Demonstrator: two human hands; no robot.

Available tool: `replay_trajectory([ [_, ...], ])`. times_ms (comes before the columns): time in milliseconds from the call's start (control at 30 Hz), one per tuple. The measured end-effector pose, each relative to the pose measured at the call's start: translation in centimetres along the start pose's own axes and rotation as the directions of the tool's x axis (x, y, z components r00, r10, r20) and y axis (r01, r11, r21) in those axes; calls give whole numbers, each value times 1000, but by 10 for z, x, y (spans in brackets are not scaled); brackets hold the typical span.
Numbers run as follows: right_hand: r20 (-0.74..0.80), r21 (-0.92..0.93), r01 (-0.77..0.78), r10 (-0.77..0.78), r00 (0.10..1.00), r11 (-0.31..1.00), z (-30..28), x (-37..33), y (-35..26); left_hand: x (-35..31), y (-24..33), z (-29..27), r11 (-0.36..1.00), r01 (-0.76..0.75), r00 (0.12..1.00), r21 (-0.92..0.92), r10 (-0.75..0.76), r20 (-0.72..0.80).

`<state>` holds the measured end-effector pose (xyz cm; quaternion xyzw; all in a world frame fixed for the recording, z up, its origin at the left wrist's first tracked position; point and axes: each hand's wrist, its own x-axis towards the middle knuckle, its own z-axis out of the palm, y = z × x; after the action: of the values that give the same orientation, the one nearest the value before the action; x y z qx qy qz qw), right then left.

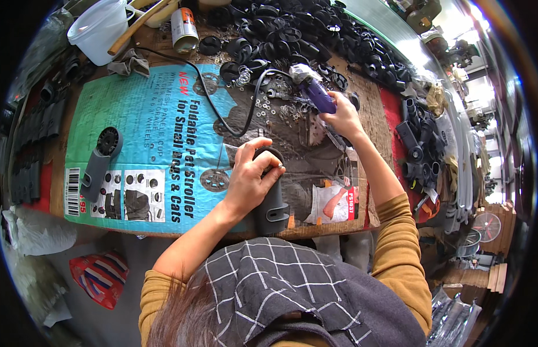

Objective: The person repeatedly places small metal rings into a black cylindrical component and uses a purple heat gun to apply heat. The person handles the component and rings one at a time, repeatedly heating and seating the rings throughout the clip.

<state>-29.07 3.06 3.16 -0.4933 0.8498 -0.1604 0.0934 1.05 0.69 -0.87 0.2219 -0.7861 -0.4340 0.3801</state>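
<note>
My left hand (251, 176) is closed over the upper end of a dark grey plastic part (273, 215) standing near the table's front edge. Its thumb and forefinger pinch at the part's top; a tiny light spot shows between the tips, too small to name. In my right hand (344, 117) is a purple corded power tool (319, 96), which looks like an electric screwdriver, white wrapping round its far end. The tool is apart from the grey part. Loose washers (267, 107) and small metal hardware lie beside it. A similar grey part (102, 162) with a round head lies at the left.
A printed cardboard sheet (147, 115) covers the tabletop. The black cable (206, 92) loops across it. Black plastic parts (280, 32) are heaped at the back, with a can (184, 30) and a white bucket (98, 34) further left. More grey parts (419, 136) lie right.
</note>
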Motion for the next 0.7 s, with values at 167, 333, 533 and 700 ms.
replay_trajectory([
  [167, -111, 734, 117, -51, 992, 669, -26, -33, -35, 0, -1, 1, 1000, 1, 1000, 17, -1, 3],
  [333, -360, 873, 314, 56, 931, 373, -9, -72, -78, -1, -2, 2, 1000, 2, 1000, -5, -2, -5],
  [533, -407, 913, 408, 59, 911, -8, -25, -99, -104, -1, -2, 3, 1000, -3, 1000, -7, 3, -22],
  [700, -411, 894, 392, -51, 910, -215, -40, -124, -126, -2, -3, 2, 1000, 3, 1000, -2, -3, -2],
])
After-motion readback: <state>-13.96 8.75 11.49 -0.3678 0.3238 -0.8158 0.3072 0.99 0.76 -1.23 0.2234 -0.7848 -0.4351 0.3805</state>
